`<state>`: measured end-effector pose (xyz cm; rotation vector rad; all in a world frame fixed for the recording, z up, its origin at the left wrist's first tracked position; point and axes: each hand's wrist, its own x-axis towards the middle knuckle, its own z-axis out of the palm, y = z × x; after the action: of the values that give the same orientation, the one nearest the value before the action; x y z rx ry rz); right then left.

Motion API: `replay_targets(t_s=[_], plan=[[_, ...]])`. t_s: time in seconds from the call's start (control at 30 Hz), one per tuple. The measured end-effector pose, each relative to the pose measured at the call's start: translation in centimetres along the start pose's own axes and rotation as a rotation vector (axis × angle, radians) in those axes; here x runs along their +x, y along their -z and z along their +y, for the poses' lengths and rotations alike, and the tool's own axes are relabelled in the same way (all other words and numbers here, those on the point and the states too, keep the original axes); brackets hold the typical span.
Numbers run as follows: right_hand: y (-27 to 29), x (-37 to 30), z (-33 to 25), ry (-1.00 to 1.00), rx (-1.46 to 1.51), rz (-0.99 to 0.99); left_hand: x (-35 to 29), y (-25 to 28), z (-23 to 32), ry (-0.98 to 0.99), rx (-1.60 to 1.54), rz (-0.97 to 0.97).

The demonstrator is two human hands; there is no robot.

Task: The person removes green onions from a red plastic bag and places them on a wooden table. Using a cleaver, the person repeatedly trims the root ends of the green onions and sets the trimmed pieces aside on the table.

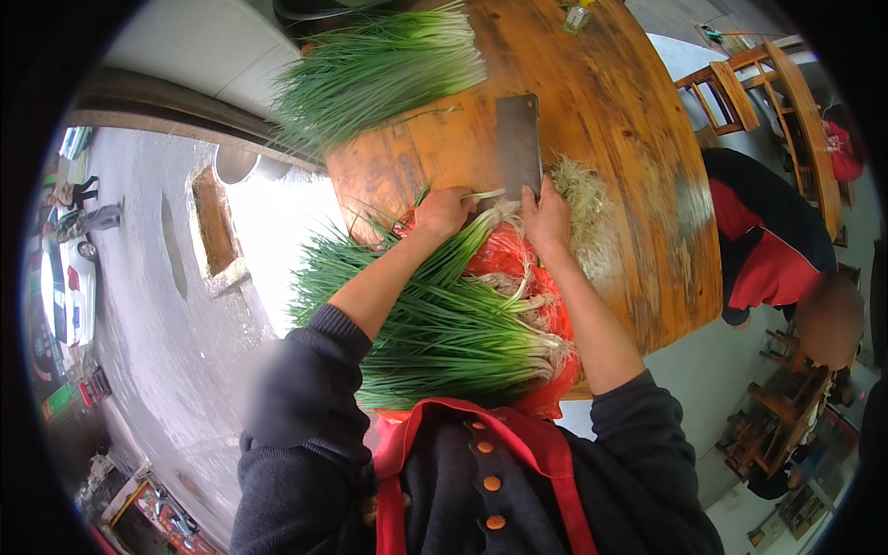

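My left hand (444, 213) is closed around a green onion (490, 193), whose white end points toward the blade. In my right hand (548, 218) is a cleaver (519, 139) with a broad dark blade, lying along the wooden table (610, 111) and pointing away from me. Just right of the cleaver is a heap of cut-off roots (583, 196). Below my hands, a large pile of green onions (435, 333) with roots still on lies on a red plastic bag (549, 296). A bundle of green onions (398, 69) rests at the table's far left.
A small glass jar (578, 16) stands at the table's far edge. To the right, a person in a dark and red jacket (768, 231) bends over beside the table. Wooden chairs (731, 97) stand behind. On the left are a doorway and a street with a white car (81, 291).
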<state>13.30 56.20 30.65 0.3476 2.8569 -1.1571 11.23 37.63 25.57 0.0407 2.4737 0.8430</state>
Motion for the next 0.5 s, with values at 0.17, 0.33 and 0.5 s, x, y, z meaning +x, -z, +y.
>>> replay_targets(t_s=[0.17,0.33,0.5], plan=[[-0.2,0.5,0.4,0.056,-0.063,-0.029,0.3,-0.2,-0.4,-0.058,0.004,0.043],[0.1,1.1,-0.2,0.075,-0.131,-0.066,0.8,0.1,-0.5,-0.016,0.025,-0.029],[0.2,1.5,-1.2,-0.035,-0.158,-0.115,0.6,0.1,-0.4,0.013,0.030,-0.043]])
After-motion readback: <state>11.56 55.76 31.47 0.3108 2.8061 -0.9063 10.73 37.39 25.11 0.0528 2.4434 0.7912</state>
